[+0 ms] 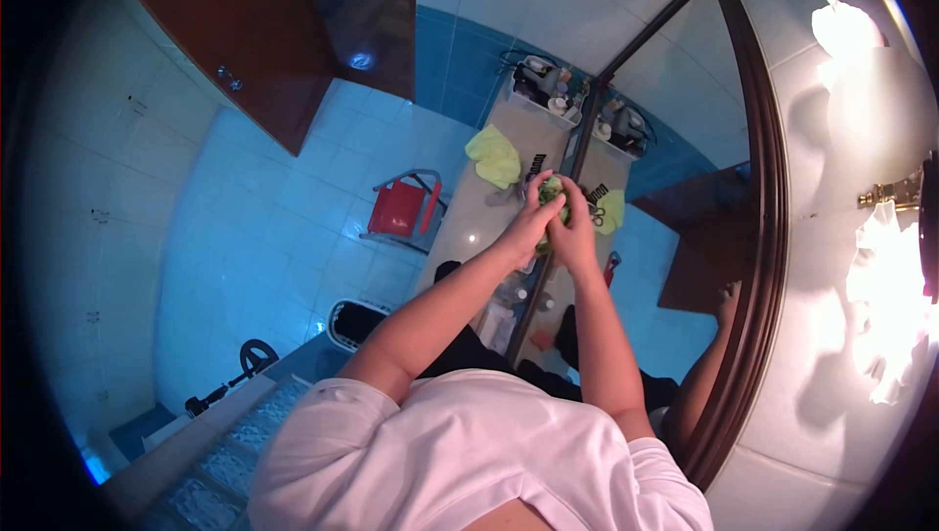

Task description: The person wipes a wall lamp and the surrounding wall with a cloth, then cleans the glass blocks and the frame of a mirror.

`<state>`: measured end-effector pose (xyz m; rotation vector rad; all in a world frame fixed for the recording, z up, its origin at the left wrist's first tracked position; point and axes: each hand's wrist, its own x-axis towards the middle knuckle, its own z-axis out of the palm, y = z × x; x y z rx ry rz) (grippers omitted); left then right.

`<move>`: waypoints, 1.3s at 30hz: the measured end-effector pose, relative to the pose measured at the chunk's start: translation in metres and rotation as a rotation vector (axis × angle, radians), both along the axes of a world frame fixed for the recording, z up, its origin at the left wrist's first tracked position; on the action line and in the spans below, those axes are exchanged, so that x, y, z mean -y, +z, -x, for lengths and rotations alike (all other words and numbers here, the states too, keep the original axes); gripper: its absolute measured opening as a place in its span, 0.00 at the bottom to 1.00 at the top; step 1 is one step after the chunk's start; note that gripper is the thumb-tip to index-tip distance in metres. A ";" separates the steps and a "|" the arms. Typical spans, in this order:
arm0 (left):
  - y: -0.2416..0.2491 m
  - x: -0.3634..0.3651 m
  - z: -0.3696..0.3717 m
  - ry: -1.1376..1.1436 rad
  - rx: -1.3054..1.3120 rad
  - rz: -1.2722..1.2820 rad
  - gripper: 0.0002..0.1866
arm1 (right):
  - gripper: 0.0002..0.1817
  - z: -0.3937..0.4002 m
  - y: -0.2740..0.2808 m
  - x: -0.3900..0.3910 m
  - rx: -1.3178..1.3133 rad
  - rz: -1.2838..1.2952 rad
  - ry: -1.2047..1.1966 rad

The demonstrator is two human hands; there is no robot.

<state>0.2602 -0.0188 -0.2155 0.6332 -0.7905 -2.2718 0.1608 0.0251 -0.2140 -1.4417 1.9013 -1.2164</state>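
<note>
Both hands are raised together in front of the mirror, fingers wrapped round a green leafy bundle (551, 189). My left hand (530, 222) grips it from the left, and my right hand (575, 222) closes on it from the right. Bits of green show between the fingers and below the palms; the rest is covered, and the exact kind of plant I cannot tell. Just beyond the hands, a black comb (536, 163) lies on the pale counter (466, 221). A yellow cloth (494, 157) is crumpled to its left.
A white basket (544, 101) of toiletries stands at the counter's far end. The dark-framed mirror (751, 91) rises along the right side. Nearer me on the counter are clear containers (509, 290). A red folding stool (399, 210) stands on the tiled floor, near an open brown door (235, 32).
</note>
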 end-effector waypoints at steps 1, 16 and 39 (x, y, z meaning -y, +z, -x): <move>-0.001 0.002 -0.002 0.006 0.031 -0.052 0.28 | 0.33 -0.006 -0.002 0.002 -0.090 0.058 0.050; -0.110 0.034 -0.008 0.037 -0.009 -0.617 0.21 | 0.45 0.014 -0.019 0.043 0.266 -0.448 0.504; -0.252 0.133 -0.143 0.463 0.315 -0.647 0.19 | 0.30 0.095 -0.043 0.210 0.124 -0.080 -0.137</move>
